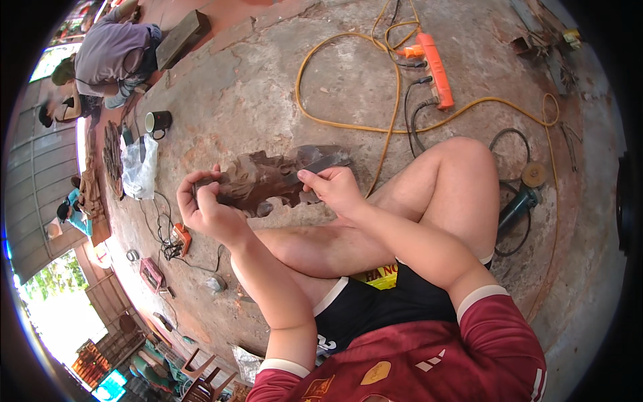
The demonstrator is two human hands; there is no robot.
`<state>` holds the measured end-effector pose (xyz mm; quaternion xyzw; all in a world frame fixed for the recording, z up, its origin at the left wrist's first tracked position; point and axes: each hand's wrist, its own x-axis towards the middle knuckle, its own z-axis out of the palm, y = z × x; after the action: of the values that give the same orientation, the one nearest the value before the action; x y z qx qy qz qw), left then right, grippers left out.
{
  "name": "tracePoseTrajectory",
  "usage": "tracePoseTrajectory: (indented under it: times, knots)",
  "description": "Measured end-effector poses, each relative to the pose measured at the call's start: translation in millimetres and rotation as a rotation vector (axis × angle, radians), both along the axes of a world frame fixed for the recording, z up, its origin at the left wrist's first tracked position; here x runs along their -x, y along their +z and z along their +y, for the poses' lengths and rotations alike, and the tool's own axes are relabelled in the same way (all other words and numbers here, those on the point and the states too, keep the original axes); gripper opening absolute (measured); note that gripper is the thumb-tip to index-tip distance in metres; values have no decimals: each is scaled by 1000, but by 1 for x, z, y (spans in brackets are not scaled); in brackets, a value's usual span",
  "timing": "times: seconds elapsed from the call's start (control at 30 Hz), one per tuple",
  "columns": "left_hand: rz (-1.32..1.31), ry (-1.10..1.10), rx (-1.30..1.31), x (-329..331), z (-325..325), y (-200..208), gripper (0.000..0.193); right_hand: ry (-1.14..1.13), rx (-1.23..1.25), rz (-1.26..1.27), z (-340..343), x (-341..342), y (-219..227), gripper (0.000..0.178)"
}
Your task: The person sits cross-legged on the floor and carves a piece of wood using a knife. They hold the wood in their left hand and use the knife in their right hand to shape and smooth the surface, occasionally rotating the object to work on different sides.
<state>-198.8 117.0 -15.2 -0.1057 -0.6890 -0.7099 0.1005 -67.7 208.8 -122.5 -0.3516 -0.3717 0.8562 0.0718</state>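
A dark brown, roughly carved piece of wood (pixel 251 174) lies in front of my crossed legs, with hollows and a jagged near edge. My left hand (pixel 211 204) is closed at its left end, fingers curled and thumb raised. In my right hand (pixel 331 187), a flat dark grey strip (pixel 326 163) is pinched between thumb and fingers, over the wood's right part. Whether the strip is a blade or sandpaper I cannot tell. The carving's underside is hidden.
An orange power strip (pixel 435 70) with a looping yellow cord (pixel 299 80) is at far right. A green angle grinder (pixel 519 208) sits beside my right knee. To the left are a dark mug (pixel 158 122), a plastic bag (pixel 139 167) and tangled cables (pixel 161 228). Other people (pixel 114 57) work beyond.
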Motion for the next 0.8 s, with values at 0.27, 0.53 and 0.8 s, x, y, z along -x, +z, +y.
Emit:
tracePoseTrajectory:
  times: [0.27,0.53,0.8]
  knots:
    - [-57,63,-117,13,-31,-10,26,-30,-200,79,9,1,13,31]
    - [-32,39,-57,-2,-14,-3,27,73,-272,74,-2,1,10,35]
    - [-28,36,-73,6,-17,-5,26,-44,-296,35,1,-3,0,34]
